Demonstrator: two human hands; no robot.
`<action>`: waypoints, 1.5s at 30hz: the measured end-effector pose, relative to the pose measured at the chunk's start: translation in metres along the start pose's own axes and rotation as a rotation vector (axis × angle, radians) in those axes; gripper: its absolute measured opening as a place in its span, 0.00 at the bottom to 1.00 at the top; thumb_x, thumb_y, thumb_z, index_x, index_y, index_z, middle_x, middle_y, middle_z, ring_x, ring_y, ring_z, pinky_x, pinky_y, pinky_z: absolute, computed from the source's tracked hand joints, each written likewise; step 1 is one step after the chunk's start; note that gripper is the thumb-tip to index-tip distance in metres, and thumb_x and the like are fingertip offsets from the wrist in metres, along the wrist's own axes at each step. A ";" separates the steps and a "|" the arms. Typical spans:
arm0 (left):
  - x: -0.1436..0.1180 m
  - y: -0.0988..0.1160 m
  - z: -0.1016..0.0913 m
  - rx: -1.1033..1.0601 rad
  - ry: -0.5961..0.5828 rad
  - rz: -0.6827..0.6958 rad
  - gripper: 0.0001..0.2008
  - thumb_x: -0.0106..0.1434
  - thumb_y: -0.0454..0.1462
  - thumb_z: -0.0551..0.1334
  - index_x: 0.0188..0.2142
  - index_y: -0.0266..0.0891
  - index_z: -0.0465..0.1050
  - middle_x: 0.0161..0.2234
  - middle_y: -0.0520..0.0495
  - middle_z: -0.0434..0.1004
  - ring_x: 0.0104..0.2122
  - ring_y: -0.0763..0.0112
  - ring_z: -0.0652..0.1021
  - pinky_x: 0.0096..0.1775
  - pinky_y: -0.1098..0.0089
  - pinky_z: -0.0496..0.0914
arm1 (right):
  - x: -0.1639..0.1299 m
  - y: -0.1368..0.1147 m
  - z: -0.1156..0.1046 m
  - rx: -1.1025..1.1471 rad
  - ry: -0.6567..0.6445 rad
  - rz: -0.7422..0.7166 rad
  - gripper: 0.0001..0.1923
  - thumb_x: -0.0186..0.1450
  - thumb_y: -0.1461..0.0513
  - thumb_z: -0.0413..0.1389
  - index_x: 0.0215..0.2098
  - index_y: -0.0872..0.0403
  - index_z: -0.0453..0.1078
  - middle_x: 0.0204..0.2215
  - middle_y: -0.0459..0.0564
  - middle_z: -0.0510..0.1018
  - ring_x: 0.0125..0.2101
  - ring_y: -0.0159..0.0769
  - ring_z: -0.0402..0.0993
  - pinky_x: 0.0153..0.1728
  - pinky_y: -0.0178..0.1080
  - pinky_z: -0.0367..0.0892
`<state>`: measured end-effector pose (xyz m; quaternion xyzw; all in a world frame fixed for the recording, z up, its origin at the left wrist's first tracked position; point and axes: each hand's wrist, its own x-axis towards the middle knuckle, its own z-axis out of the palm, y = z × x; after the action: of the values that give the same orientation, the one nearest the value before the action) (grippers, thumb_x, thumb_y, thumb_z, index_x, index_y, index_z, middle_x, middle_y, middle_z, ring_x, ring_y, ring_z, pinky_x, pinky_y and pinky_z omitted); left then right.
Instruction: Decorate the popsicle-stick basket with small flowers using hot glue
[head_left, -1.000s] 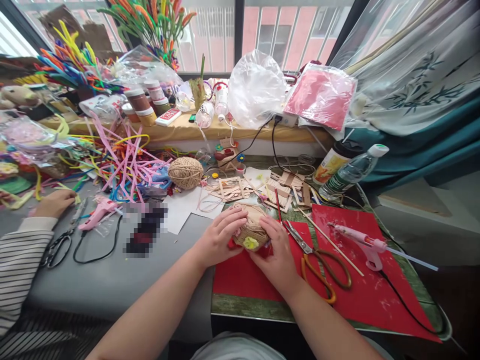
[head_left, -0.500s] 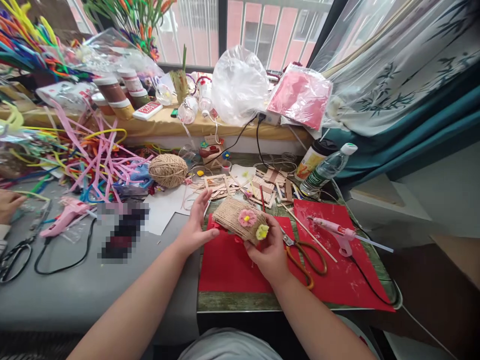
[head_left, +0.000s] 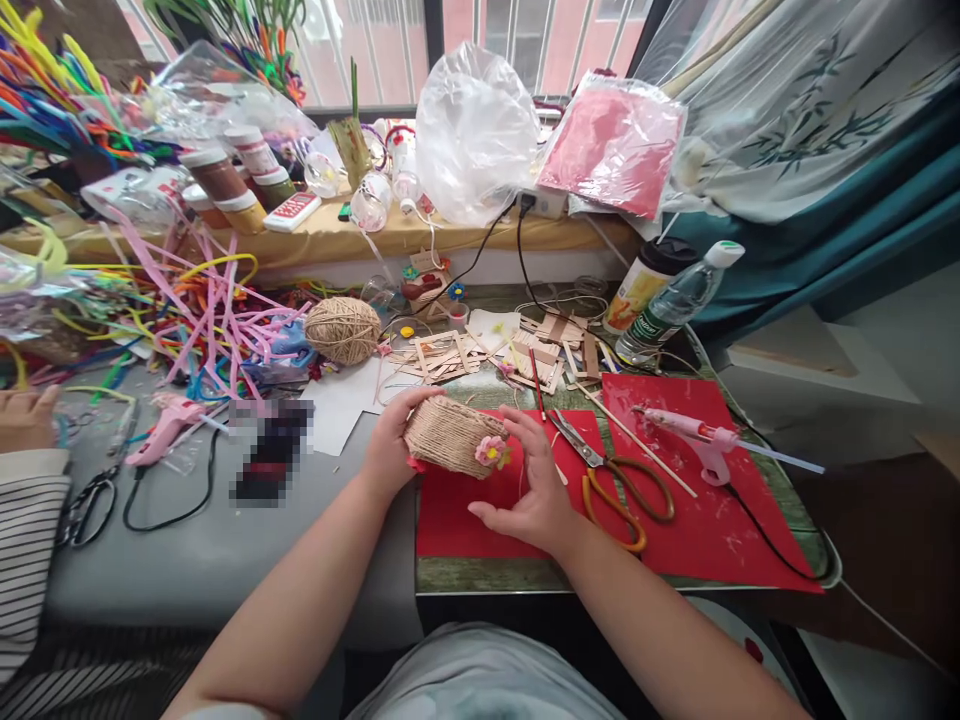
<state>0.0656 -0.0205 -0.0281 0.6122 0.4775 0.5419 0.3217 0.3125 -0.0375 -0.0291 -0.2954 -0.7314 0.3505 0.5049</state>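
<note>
My left hand [head_left: 391,450] grips the left end of a twine-wrapped cylinder [head_left: 446,438], held tilted above a red sheet [head_left: 480,535]. A pink felt flower [head_left: 491,451] with a yellow centre sits on its right part, and a bit of the yellow-green flower shows behind that. Something red peeks out under the left end. Beside the right end, my right hand [head_left: 536,490] is open, thumb and fingers spread apart, with nothing in its grasp. Scissors with orange-brown handles [head_left: 630,500] lie just right of that hand.
A pink glue gun [head_left: 694,435] lies on another red sheet at right, its cord trailing off the edge. Behind are wooden craft sticks [head_left: 450,358], a twine ball [head_left: 343,330] and a water bottle [head_left: 675,305]. At far left, another person's hand [head_left: 28,418] rests near black scissors [head_left: 90,505].
My left hand has closed on the cylinder's left end, while my right hand has let go and opened. The cylinder has turned, moving its pink flower toward the right end. The view has shifted slightly.
</note>
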 end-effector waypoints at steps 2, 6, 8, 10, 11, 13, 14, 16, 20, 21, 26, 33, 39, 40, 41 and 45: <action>0.000 -0.001 -0.001 0.076 -0.005 0.032 0.28 0.59 0.41 0.74 0.59 0.43 0.75 0.57 0.37 0.78 0.57 0.50 0.78 0.60 0.55 0.70 | 0.000 0.000 -0.001 -0.003 0.004 0.007 0.50 0.57 0.58 0.75 0.71 0.36 0.58 0.70 0.54 0.64 0.70 0.58 0.61 0.70 0.64 0.61; -0.001 0.000 0.001 0.171 -0.030 0.039 0.28 0.58 0.39 0.73 0.59 0.43 0.74 0.55 0.39 0.80 0.53 0.52 0.81 0.58 0.57 0.72 | 0.000 0.004 0.001 -0.010 0.025 0.049 0.43 0.61 0.58 0.73 0.70 0.37 0.61 0.67 0.54 0.67 0.69 0.56 0.64 0.70 0.63 0.62; 0.000 0.003 0.004 0.215 -0.023 0.024 0.28 0.58 0.37 0.72 0.58 0.43 0.74 0.54 0.40 0.81 0.52 0.53 0.81 0.57 0.57 0.73 | 0.000 0.005 0.002 0.006 0.024 0.085 0.48 0.58 0.56 0.75 0.71 0.38 0.58 0.69 0.54 0.66 0.70 0.56 0.62 0.70 0.62 0.61; 0.001 0.007 0.005 0.237 -0.029 -0.008 0.28 0.58 0.36 0.71 0.58 0.43 0.73 0.54 0.41 0.81 0.53 0.53 0.81 0.57 0.58 0.73 | -0.001 0.006 0.003 0.008 0.029 0.143 0.52 0.58 0.56 0.75 0.73 0.38 0.55 0.70 0.54 0.64 0.70 0.56 0.62 0.71 0.60 0.62; 0.002 0.008 0.006 0.237 -0.039 -0.027 0.29 0.58 0.35 0.71 0.59 0.43 0.73 0.55 0.41 0.81 0.53 0.53 0.81 0.57 0.58 0.73 | -0.001 0.007 0.004 -0.001 0.033 0.173 0.52 0.59 0.57 0.74 0.74 0.39 0.54 0.70 0.54 0.64 0.69 0.55 0.63 0.70 0.59 0.62; 0.003 0.010 0.006 0.227 -0.067 -0.066 0.30 0.58 0.35 0.71 0.60 0.43 0.72 0.55 0.41 0.81 0.54 0.53 0.81 0.58 0.57 0.73 | -0.001 0.007 0.006 -0.027 0.041 0.216 0.50 0.60 0.59 0.73 0.74 0.40 0.54 0.70 0.54 0.64 0.69 0.54 0.64 0.70 0.58 0.63; 0.003 0.011 0.005 0.219 -0.079 -0.081 0.31 0.58 0.35 0.72 0.60 0.44 0.72 0.56 0.41 0.81 0.54 0.52 0.81 0.58 0.56 0.73 | -0.001 0.007 0.007 -0.032 0.045 0.226 0.49 0.60 0.60 0.72 0.74 0.40 0.55 0.70 0.54 0.65 0.68 0.53 0.65 0.70 0.57 0.63; 0.004 0.011 0.003 0.199 -0.100 -0.104 0.33 0.57 0.36 0.73 0.62 0.44 0.71 0.57 0.40 0.80 0.55 0.50 0.80 0.59 0.54 0.73 | -0.001 0.008 0.009 -0.008 0.065 0.242 0.49 0.59 0.60 0.72 0.73 0.41 0.57 0.69 0.54 0.65 0.69 0.54 0.64 0.71 0.57 0.62; 0.005 0.012 0.000 0.077 -0.161 -0.161 0.37 0.58 0.38 0.75 0.66 0.46 0.68 0.64 0.39 0.74 0.63 0.48 0.75 0.64 0.52 0.69 | 0.002 0.013 0.012 0.179 0.161 0.345 0.46 0.59 0.60 0.72 0.71 0.43 0.60 0.69 0.54 0.67 0.69 0.52 0.65 0.71 0.55 0.62; 0.006 0.012 -0.001 -0.005 -0.178 -0.178 0.37 0.59 0.39 0.74 0.66 0.46 0.68 0.65 0.39 0.73 0.65 0.48 0.74 0.65 0.52 0.68 | 0.003 0.014 0.012 0.245 0.196 0.377 0.45 0.59 0.60 0.73 0.70 0.44 0.60 0.68 0.55 0.68 0.68 0.51 0.66 0.71 0.55 0.63; 0.011 0.007 -0.001 -0.429 -0.036 -0.254 0.25 0.65 0.44 0.72 0.60 0.45 0.74 0.64 0.39 0.75 0.61 0.53 0.77 0.60 0.55 0.72 | 0.011 0.022 0.007 0.542 0.401 0.478 0.39 0.60 0.58 0.71 0.66 0.45 0.64 0.64 0.55 0.74 0.64 0.50 0.72 0.68 0.56 0.66; 0.021 -0.007 -0.002 -0.510 0.389 -0.457 0.21 0.51 0.40 0.81 0.43 0.41 0.79 0.40 0.49 0.84 0.40 0.71 0.83 0.44 0.70 0.75 | 0.017 0.022 0.002 0.710 0.425 0.570 0.28 0.65 0.53 0.64 0.62 0.45 0.69 0.62 0.51 0.79 0.61 0.49 0.76 0.65 0.57 0.69; 0.016 -0.009 0.000 -0.407 0.292 -0.484 0.16 0.58 0.47 0.77 0.33 0.39 0.79 0.19 0.56 0.71 0.17 0.79 0.66 0.23 0.74 0.62 | 0.015 0.025 0.002 0.805 0.333 0.606 0.20 0.68 0.51 0.62 0.57 0.43 0.73 0.59 0.47 0.82 0.61 0.49 0.78 0.62 0.57 0.74; 0.014 -0.009 0.001 -0.384 0.270 -0.473 0.16 0.62 0.49 0.74 0.32 0.39 0.78 0.16 0.58 0.65 0.16 0.80 0.62 0.22 0.74 0.59 | 0.015 0.025 0.002 0.840 0.342 0.622 0.20 0.68 0.51 0.62 0.57 0.43 0.74 0.59 0.47 0.82 0.61 0.48 0.78 0.62 0.57 0.74; 0.013 -0.009 0.003 -0.371 0.242 -0.462 0.17 0.65 0.51 0.71 0.33 0.39 0.78 0.16 0.58 0.63 0.16 0.79 0.61 0.22 0.73 0.60 | 0.015 0.024 0.002 0.874 0.359 0.638 0.20 0.68 0.51 0.63 0.57 0.44 0.74 0.58 0.47 0.82 0.61 0.48 0.78 0.63 0.57 0.73; 0.006 -0.005 0.016 -0.442 -0.031 -0.407 0.24 0.62 0.52 0.74 0.52 0.41 0.78 0.41 0.45 0.83 0.40 0.68 0.82 0.42 0.70 0.75 | 0.017 0.018 0.005 0.942 0.418 0.644 0.24 0.67 0.53 0.65 0.59 0.47 0.71 0.57 0.49 0.83 0.59 0.49 0.79 0.63 0.59 0.73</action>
<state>0.0800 -0.0110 -0.0337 0.4270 0.4560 0.5478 0.5564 0.3043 -0.0145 -0.0360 -0.3092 -0.2570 0.7063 0.5827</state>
